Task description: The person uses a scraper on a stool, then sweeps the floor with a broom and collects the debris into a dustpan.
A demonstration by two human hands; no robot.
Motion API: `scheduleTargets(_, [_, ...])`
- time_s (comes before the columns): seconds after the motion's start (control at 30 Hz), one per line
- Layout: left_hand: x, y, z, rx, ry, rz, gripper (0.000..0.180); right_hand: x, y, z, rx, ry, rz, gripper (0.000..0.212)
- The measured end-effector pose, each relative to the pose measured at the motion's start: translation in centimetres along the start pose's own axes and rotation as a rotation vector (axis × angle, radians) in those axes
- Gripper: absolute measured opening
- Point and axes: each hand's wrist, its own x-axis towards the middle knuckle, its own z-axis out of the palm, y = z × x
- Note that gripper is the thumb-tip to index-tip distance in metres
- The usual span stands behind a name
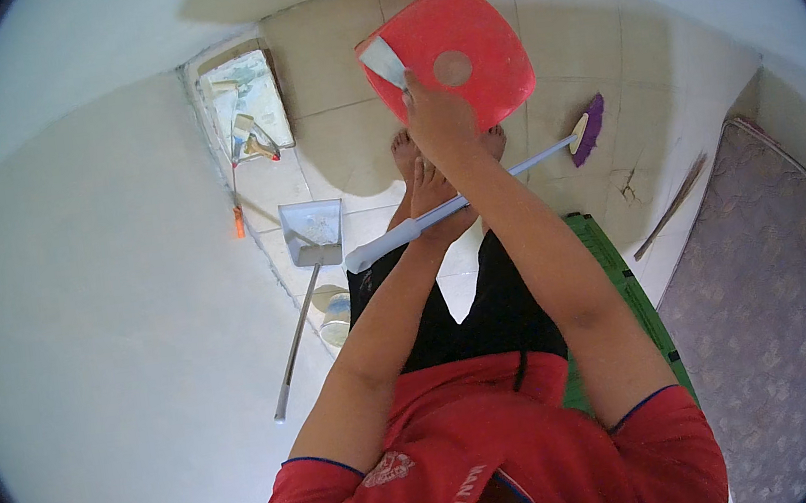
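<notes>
My right hand (pixel 441 123) is closed around a putty knife (pixel 385 62), whose wide metal blade lies over the edge of a red plastic stool (pixel 489 48) with a round hole in its seat. Just below, my left hand (pixel 430 189) grips a long-handled broom (pixel 390 244). The broom's pale handle runs slantwise across my left hand and under my right forearm. Its purple bristles (pixel 592 130) point off to the right. How the left fingers wrap the handle is partly hidden.
To the left lie a long-handled dustpan (pixel 312 224), a white-smeared tray (pixel 257 87) with small tools and an orange-handled tool (pixel 239 221). A small tub (pixel 336 321) stands beside my leg. On the right are a bundle of sticks (pixel 673 208), a green slab (pixel 614 272) and a patterned mattress (pixel 768 309).
</notes>
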Motion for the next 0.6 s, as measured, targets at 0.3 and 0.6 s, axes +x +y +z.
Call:
scheduleTargets(0.3, [-0.5,-0.6,1.7,0.008,0.095,-0.015,0.086,-3.5,4.2,1.5,0.046,0.064,0.157,0.046])
scheduleTargets(0.6, [-0.1,0.4,-0.2,-0.014,0.073,-0.024,0.085,-4.7,3.3,2.4,0.106,0.183,0.091,0.048])
